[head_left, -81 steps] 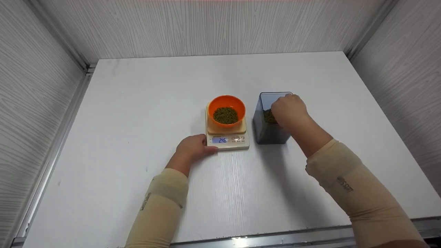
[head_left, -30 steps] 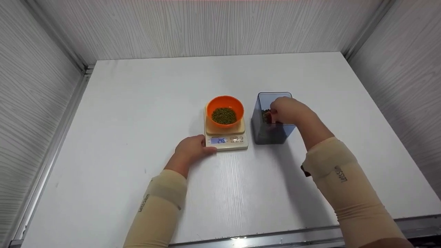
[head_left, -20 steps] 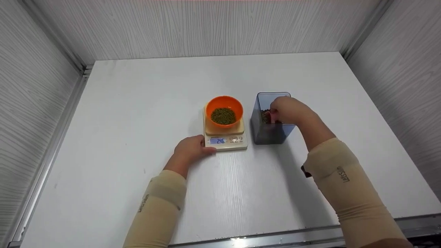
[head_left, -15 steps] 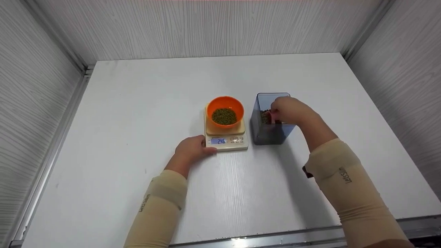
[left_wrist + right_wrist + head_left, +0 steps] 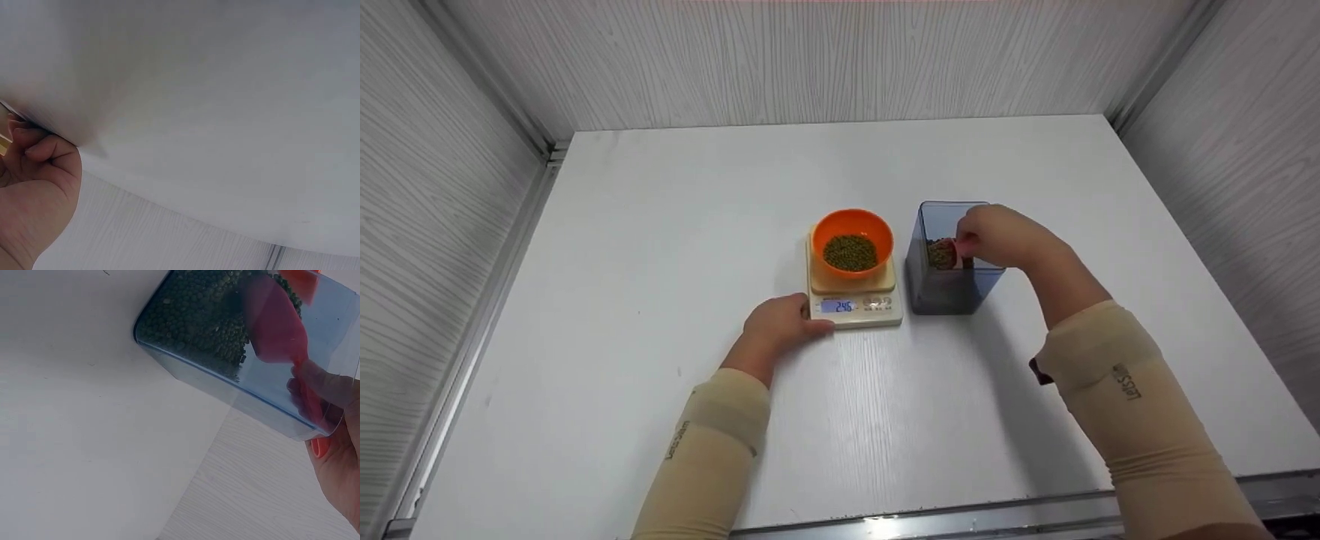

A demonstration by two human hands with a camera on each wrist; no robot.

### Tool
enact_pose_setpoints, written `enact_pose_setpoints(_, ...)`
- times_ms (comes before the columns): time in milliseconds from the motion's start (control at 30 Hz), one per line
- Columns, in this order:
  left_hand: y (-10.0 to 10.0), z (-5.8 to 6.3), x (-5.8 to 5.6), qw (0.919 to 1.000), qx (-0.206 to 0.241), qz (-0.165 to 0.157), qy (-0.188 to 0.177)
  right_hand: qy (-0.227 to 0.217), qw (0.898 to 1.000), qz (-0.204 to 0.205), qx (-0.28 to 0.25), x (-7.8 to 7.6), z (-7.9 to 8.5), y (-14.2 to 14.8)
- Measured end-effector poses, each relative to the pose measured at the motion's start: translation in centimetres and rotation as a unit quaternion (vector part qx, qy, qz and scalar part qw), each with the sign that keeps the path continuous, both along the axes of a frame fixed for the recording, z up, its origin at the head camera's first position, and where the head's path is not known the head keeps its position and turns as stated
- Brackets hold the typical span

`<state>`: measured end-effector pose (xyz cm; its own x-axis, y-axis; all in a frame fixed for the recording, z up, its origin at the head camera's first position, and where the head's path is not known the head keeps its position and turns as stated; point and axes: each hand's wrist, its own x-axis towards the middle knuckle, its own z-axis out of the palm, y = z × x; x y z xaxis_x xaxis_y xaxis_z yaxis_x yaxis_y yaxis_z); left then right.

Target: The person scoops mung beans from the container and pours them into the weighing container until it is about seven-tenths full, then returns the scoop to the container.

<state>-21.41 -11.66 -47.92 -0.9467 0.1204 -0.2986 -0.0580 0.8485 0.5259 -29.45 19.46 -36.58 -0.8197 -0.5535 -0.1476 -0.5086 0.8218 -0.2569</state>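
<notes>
My left hand (image 5: 776,322) grips the front left corner of a white kitchen scale (image 5: 851,320), thumb along its front edge. In the left wrist view its fingers are curled. An orange bowl (image 5: 877,223) of mung beans (image 5: 851,253) stands on the scale, whose display reads about 246. To the right is a tall, see-through bluish container (image 5: 945,296), part filled with the same beans (image 5: 191,315). My right hand (image 5: 1009,236) reaches over its rim and holds a red scoop (image 5: 275,320) by the handle. Beans show at the scoop's mouth inside the container.
The white table (image 5: 660,225) carries the scale and the container side by side, with a narrow gap between them. Grey wood-grain panels (image 5: 840,60) rise at the back and both sides. A metal rail (image 5: 885,525) runs along the front edge.
My right hand first went down into the container with the scoop, then rose slightly and shifted right, bringing the scoop more into sight. The left hand, scale, bowl and reading stay the same.
</notes>
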Motion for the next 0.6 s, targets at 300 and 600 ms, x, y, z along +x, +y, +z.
enact_pose_setpoints(300, 0.0, 0.2, 0.1, 1.0000, 0.006, 0.005, -0.003, -0.002, 1.000, 0.009, -0.006, -0.2, 0.1, 0.7)
enact_pose_setpoints(600, 0.1, 0.1, 0.1, 0.9998, 0.011, 0.009, -0.010, -0.001, 1.000, 0.027, -0.004, -0.4, 0.2, 1.3)
